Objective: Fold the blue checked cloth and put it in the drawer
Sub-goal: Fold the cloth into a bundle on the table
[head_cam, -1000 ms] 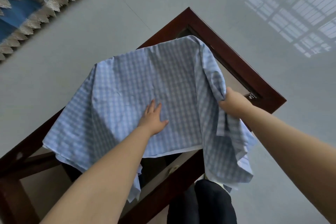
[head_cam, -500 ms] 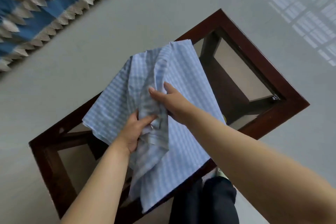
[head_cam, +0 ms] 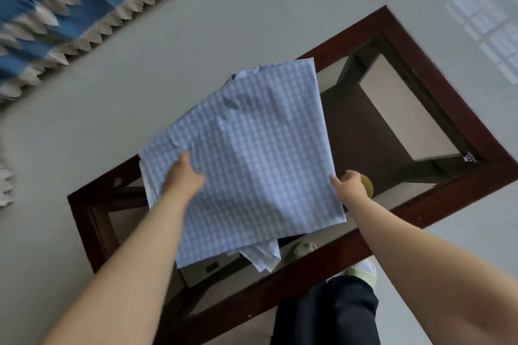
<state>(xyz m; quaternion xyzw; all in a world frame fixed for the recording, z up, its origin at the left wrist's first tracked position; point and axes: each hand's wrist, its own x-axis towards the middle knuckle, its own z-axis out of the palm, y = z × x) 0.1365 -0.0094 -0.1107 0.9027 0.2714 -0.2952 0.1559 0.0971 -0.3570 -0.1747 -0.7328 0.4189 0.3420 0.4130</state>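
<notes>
The blue checked cloth (head_cam: 252,148) lies folded into a rough rectangle over the glass top of a dark wooden table (head_cam: 437,73). Loose layers stick out at its near edge and far corner. My left hand (head_cam: 183,176) grips the cloth's left edge, thumb on top. My right hand (head_cam: 349,182) pinches the cloth's right edge near the near corner. No drawer shows in the head view.
A yellow-green round object (head_cam: 367,183) sits just behind my right hand, under the glass. A blue rug with a pale zigzag fringe (head_cam: 70,8) lies on the grey floor at top left. My dark trouser legs and a pale shoe (head_cam: 364,272) are at the table's near side.
The cloth was bunched between both hands; now it lies flatter and narrower, folded over. My hands have moved apart to its left and right edges.
</notes>
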